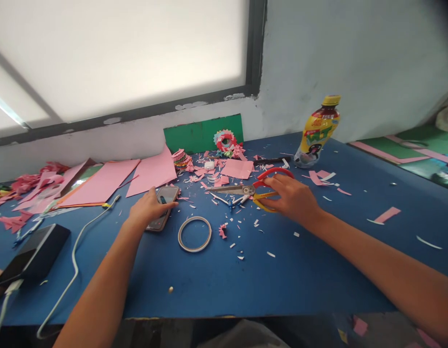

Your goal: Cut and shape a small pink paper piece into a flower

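Note:
My left hand (147, 209) rests on a phone (165, 203) that lies flat on the blue table (281, 270), fingers curled around its edge. My right hand (292, 197) reaches over a pair of scissors (245, 190) with red and yellow handles, its fingers closing on the handle loops. The scissor blades point left and lie among pink paper scraps. A ring of tape (195, 234) lies between my two hands, nearer to me.
Pink paper sheets (111, 181) lie at the back left, a green card (202, 133) and paper flowers (226, 141) against the wall. A yellow bottle (318, 133) stands back right. A black power bank (33, 253) with white cable lies left.

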The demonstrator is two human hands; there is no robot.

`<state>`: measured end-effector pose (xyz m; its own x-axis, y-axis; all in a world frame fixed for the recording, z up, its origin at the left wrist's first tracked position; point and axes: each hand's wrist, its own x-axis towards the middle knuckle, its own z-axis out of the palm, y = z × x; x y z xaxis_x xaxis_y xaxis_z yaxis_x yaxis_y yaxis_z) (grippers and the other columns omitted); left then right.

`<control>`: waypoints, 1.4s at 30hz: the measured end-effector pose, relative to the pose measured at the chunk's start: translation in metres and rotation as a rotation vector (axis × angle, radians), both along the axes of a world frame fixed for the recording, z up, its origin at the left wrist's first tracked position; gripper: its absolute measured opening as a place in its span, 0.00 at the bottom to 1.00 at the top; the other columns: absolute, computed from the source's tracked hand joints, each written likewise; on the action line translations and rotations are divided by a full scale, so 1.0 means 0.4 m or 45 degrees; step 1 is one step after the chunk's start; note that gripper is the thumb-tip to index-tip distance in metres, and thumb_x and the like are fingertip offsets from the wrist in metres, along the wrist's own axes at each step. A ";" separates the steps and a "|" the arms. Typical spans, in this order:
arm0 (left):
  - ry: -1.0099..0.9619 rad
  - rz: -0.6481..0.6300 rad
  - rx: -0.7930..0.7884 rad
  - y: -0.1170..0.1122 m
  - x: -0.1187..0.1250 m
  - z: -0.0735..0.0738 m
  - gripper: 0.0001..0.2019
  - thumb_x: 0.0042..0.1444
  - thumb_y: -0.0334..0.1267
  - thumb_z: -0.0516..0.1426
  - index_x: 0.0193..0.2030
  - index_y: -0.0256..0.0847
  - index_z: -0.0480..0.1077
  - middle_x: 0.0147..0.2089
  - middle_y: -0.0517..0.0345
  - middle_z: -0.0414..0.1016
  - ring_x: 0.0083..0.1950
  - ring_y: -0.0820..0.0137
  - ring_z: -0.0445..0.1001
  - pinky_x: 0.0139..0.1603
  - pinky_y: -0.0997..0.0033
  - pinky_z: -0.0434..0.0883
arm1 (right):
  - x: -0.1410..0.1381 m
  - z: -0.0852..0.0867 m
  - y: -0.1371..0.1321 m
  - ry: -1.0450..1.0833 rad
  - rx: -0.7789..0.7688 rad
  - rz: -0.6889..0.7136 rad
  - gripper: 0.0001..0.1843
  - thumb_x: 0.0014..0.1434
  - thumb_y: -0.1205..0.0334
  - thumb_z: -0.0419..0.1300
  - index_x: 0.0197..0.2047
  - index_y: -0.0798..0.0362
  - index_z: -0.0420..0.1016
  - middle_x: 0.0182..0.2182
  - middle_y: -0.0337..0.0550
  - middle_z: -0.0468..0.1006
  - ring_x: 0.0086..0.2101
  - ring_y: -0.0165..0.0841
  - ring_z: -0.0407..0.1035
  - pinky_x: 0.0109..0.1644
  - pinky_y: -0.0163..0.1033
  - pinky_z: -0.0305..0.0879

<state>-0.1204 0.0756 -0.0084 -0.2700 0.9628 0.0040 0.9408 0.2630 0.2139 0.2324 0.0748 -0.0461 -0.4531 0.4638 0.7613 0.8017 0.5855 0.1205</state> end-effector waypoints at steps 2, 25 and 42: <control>-0.075 -0.187 0.140 -0.012 0.028 0.004 0.41 0.44 0.57 0.58 0.60 0.30 0.57 0.63 0.30 0.58 0.63 0.43 0.56 0.58 0.48 0.58 | 0.000 0.001 -0.002 -0.042 0.017 -0.009 0.19 0.56 0.46 0.55 0.39 0.55 0.71 0.29 0.45 0.75 0.30 0.34 0.70 0.33 0.37 0.64; -0.743 -0.693 0.544 -0.106 0.177 -0.004 0.05 0.53 0.39 0.56 0.32 0.42 0.72 0.31 0.59 0.76 0.33 0.69 0.72 0.37 0.69 0.71 | -0.016 0.006 -0.024 -0.229 0.144 -0.082 0.19 0.57 0.45 0.54 0.38 0.53 0.72 0.25 0.42 0.72 0.26 0.33 0.67 0.30 0.36 0.58; -1.362 -0.401 0.551 -0.081 0.175 0.000 0.11 0.41 0.39 0.65 0.30 0.37 0.71 0.27 0.61 0.72 0.29 0.74 0.72 0.24 0.77 0.74 | -0.005 0.003 -0.007 -0.124 0.054 -0.086 0.20 0.57 0.47 0.55 0.40 0.57 0.71 0.28 0.44 0.73 0.29 0.34 0.68 0.31 0.36 0.60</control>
